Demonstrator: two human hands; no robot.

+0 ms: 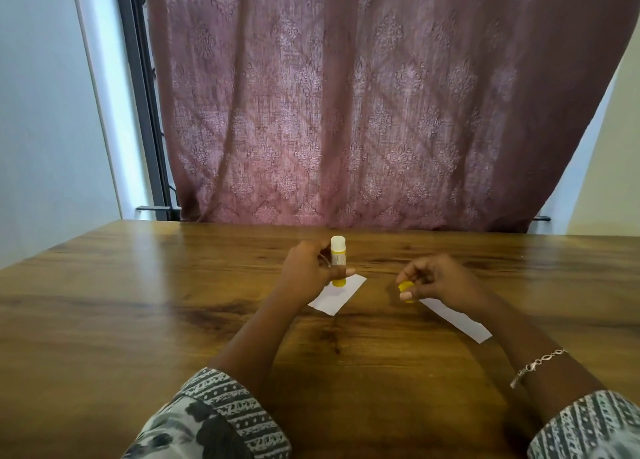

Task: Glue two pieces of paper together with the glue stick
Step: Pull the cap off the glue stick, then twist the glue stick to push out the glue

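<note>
Held glue stick [337,261] upright in left hand [308,271] over left paper strip [337,295], yellow cap [405,287] pinched in right hand [434,283]; best stroked gently, strip pinned against bench [138,302].

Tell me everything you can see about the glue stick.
The glue stick is a small tube with a white labelled body, a yellow base and a pale rounded tip. Its cap, yellow, is off and sits in the right hand. The left hand holds the tube upright, tip up, fingers wrapped around its lower body, above one paper strip. Label print is unreadable.
</note>
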